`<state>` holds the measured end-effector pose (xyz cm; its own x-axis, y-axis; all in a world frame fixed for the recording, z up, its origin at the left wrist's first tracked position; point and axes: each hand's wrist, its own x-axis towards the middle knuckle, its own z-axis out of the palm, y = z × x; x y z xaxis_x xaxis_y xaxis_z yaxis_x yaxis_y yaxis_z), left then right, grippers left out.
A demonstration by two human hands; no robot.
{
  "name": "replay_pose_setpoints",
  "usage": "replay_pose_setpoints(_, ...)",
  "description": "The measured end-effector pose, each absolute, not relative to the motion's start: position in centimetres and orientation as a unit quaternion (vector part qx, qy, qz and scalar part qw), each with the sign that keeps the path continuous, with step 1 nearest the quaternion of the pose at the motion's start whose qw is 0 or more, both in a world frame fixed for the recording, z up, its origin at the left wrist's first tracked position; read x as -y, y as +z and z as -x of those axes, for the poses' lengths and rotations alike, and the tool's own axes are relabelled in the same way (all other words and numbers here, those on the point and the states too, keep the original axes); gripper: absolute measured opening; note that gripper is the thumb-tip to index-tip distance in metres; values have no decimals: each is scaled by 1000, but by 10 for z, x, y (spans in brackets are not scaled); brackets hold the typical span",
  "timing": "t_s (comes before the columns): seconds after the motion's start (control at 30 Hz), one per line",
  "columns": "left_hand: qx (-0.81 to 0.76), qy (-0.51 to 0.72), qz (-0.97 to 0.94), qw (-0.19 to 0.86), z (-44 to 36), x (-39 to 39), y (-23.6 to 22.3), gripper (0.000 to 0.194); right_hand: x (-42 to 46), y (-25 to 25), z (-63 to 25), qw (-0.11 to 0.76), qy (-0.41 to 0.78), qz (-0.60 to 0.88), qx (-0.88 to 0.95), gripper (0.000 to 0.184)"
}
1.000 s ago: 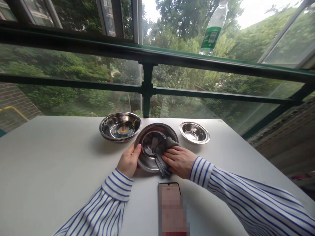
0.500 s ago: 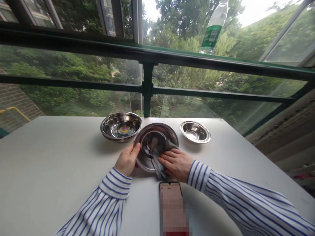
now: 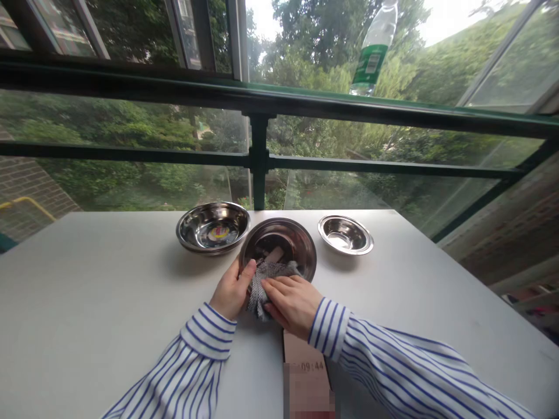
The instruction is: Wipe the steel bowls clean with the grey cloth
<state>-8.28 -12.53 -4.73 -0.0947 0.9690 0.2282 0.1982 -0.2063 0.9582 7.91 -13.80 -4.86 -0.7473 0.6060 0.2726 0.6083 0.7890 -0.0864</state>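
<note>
A round stainless steel bowl (image 3: 301, 244) tilts toward me at the middle of the table. My left hand (image 3: 231, 289) grips its left rim, thumb on top and fingers out of sight beneath. A grey checked cloth (image 3: 262, 291) lies over the near inside and lower rim of this bowl. My right hand (image 3: 292, 299) presses the cloth there, its fingers together and pointing left. The cloth's lower end hangs past the rim, close to the left thumb.
Stacked steel bowls (image 3: 212, 230) with a yellow sticker stand back left, a smaller steel bowl (image 3: 346, 235) back right. A phone (image 3: 305, 372) lies at the near edge of the white table (image 3: 109, 314). Behind runs a dark green railing (image 3: 305, 99) with a plastic bottle (image 3: 372, 55) on it.
My right hand has slid the cloth from the bowl's right side to its lower left, near my left thumb. It now covers the phone's top. The left hand keeps its hold on the rim.
</note>
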Motion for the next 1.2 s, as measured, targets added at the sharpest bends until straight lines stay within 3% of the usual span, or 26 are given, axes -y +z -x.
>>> replay_pose_setpoints(0.13, -512, 520, -590, 345, 89, 124, -51, 52, 140, -53, -78, 154, 0, 314, 937, 43)
replay_pose_setpoints(0.4, -566, 485, -551, 375, 91, 126, -45, 54, 119, -36, -118, 63, -60, 296, 951, 31)
replay_pose_setpoints(0.67, -544, 521, -559, 348, 89, 123, -52, 53, 136, -51, -77, 164, 38, 289, 942, 41)
replay_pose_setpoints(1.0, -546, 505, -558, 367, 85, 128, -43, 51, 109, -37, -131, 52, -71, 254, 963, 38)
replay_pose_setpoints(1.2, -507, 539, -582, 337, 81, 126, -48, 48, 130, -51, -93, 157, 29, 264, 951, 41)
